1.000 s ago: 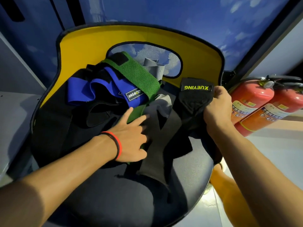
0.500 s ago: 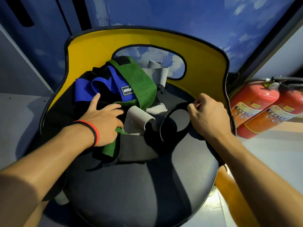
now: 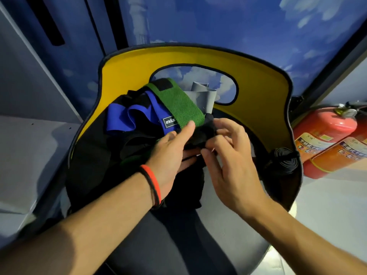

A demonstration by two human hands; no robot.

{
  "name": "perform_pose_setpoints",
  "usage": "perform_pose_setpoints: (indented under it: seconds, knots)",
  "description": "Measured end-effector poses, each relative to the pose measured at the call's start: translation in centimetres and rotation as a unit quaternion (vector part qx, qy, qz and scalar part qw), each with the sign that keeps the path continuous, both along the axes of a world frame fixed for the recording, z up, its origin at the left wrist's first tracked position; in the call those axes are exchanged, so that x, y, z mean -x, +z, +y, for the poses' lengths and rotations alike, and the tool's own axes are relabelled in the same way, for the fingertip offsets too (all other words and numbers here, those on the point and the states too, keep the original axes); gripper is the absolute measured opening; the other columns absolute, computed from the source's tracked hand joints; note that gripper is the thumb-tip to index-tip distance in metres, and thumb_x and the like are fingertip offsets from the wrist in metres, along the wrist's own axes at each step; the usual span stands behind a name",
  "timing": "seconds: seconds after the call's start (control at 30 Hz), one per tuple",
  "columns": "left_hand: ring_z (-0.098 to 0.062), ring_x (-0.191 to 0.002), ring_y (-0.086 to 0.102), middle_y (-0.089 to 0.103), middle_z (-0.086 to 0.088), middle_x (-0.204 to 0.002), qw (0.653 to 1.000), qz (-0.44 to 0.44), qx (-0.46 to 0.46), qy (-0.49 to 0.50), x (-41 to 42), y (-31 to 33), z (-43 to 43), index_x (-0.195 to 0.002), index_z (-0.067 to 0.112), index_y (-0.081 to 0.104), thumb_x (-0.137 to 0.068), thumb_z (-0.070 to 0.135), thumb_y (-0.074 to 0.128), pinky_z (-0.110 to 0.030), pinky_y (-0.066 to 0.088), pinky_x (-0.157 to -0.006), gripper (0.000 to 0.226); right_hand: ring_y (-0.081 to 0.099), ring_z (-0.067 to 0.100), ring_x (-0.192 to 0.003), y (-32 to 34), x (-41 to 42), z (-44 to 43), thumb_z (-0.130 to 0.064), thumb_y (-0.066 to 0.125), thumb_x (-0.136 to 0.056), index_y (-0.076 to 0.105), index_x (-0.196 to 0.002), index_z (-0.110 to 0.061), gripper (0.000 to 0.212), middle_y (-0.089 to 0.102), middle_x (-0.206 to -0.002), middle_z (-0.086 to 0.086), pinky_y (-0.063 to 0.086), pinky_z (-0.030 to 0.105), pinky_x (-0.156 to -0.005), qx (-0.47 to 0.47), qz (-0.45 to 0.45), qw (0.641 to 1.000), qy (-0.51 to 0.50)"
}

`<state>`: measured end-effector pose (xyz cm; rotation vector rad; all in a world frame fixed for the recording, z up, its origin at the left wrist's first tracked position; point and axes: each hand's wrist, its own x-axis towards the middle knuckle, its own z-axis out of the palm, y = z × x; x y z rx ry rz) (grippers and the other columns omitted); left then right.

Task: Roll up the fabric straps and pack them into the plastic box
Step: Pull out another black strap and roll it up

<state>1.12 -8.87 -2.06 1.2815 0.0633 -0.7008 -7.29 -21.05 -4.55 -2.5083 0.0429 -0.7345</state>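
At the centre of the frame, both hands work one black strap [image 3: 202, 133]: the left hand [image 3: 170, 149] holds it with thumb above and fingers beneath, and the right hand [image 3: 228, 165] pinches its bunched end with curled fingertips. It looks soft, light and limp, so I judge it will sag and unroll unless the end stays pinched; the best hold is at the end, rolling tight against the supporting fingers.

Behind the hands, a loose heap lies toward the upper left: a green strap [image 3: 178, 104] over a blue strap [image 3: 119, 120], with a grey strap [image 3: 202, 96] poking up at the back. At the right edge of the seat sits a rolled black strap [image 3: 286, 158], apparently finished. No plastic box is in view.

Everything rests on a chair seat [image 3: 178, 235], dark and padded, with a yellow backrest [image 3: 258, 86]. Two red fire extinguishers [image 3: 325, 128] stand at right against a sky-printed wall [image 3: 238, 20].
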Motion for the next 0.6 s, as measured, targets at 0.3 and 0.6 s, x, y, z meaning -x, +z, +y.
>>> perform_pose_setpoints:
  seconds: [0.3,0.6]
  knots:
    - [-0.022,-0.113,0.068,0.07,-0.006,-0.123,0.984,-0.177,0.01,-0.021,-0.8,-0.2,0.7,-0.131,0.011,0.053,-0.091,-0.018,0.052,-0.042,0.058,-0.092,0.049,0.049,0.006,-0.132,-0.2,0.3,0.1,-0.018,0.06,-0.085,0.052,-0.128,-0.026,0.045,0.05,-0.138,-0.023,0.049,0.029,-0.101,-0.389,0.019,0.921,-0.007]
    - [-0.024,-0.11,0.07,0.069,-0.013,-0.126,0.986,-0.138,0.092,-0.027,-3.8,1.7,2.9,-0.146,0.022,0.044,-0.091,-0.015,0.051,-0.031,0.061,-0.075,0.066,0.062,0.019,-0.118,-0.1,1.4,-1.6,-0.019,0.062,-0.101,0.069,-0.116,-0.024,0.016,0.065,-0.127,-0.014,0.047,0.045,-0.106,-0.264,0.212,0.934,0.117]
